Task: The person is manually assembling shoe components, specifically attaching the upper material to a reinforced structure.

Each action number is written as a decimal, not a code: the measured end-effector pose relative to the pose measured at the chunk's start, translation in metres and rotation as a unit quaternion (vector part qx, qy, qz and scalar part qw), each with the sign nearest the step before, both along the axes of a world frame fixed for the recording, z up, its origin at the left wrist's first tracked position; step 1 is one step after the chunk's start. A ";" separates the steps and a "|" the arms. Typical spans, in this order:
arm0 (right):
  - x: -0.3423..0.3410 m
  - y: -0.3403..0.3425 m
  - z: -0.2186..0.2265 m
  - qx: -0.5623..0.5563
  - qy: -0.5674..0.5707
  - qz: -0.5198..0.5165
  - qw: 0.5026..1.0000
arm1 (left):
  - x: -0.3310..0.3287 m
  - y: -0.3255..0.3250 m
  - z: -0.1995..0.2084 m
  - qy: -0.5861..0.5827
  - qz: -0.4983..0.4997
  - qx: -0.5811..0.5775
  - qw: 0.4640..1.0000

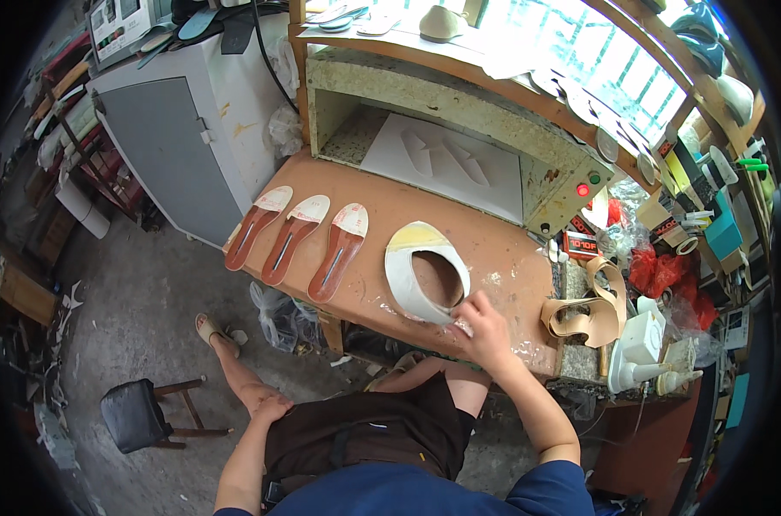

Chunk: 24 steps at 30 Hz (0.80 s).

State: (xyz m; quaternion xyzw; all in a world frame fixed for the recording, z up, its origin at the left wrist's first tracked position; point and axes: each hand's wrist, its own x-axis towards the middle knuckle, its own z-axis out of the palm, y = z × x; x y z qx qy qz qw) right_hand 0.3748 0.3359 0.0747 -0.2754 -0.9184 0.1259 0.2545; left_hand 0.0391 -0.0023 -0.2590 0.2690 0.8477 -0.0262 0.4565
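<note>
Basically, head view: R hand (483,327) has fingers pinching near edge of white, yellow-tipped shoe upper (400,279) on brown bench (513,258), R of 3 red-&-white insoles (294,241), near open-fronted box (442,96); L hand (273,404) on L knee, can't tell if fingers are spread.

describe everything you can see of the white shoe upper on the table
The white shoe upper forms a loop with a rounded, pale yellow far end and a large oval opening through which brown shows. Its body looks thin and flexible, perhaps leather or lining; the exact material is unclear. It sits over the brown table, right of the nearest insole. The right hand has its fingers on the near end; whether they pinch or press is unclear.
</note>
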 end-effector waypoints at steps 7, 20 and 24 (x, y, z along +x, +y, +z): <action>0.003 0.001 0.077 -0.130 0.122 0.029 0.984 | 0.061 0.125 0.244 -0.131 -0.069 0.499 0.854; 0.019 -0.028 0.045 -0.160 0.415 -0.080 0.892 | 0.150 0.259 0.382 -0.164 -0.161 0.642 0.732; 0.014 -0.042 0.024 -0.243 0.326 -0.021 0.913 | 0.130 0.247 0.401 -0.537 0.221 0.639 0.505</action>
